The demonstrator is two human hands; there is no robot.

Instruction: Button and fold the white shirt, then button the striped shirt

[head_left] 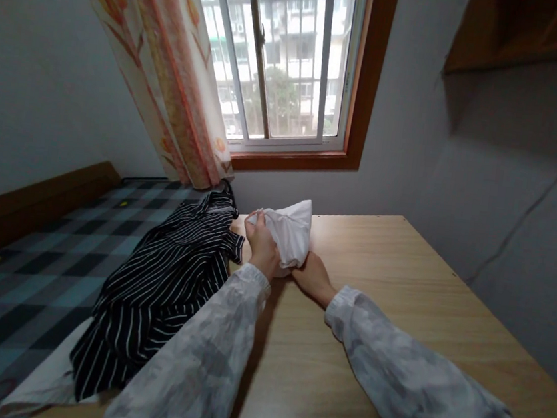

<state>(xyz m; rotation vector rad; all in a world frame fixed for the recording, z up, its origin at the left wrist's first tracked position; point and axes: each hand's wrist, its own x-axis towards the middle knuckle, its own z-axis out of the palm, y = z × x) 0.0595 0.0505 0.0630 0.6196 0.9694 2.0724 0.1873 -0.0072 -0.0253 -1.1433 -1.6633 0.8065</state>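
Note:
A small white cloth (292, 232) sits bunched near the far left part of a light wooden table (398, 303). My left hand (260, 246) grips its left side from above, fingers curled into the fabric. My right hand (312, 276) lies low on the table under the cloth's right side and holds it from below. Both arms wear pale grey mottled sleeves. A black garment with white stripes (158, 296) lies heaped just left of my left hand, draped over the table's left edge.
A bed with a blue-grey checked cover (23, 280) runs along the left wall. A patterned orange curtain (172, 83) hangs beside a window (286, 55) behind the table. Grey walls close in behind and to the right.

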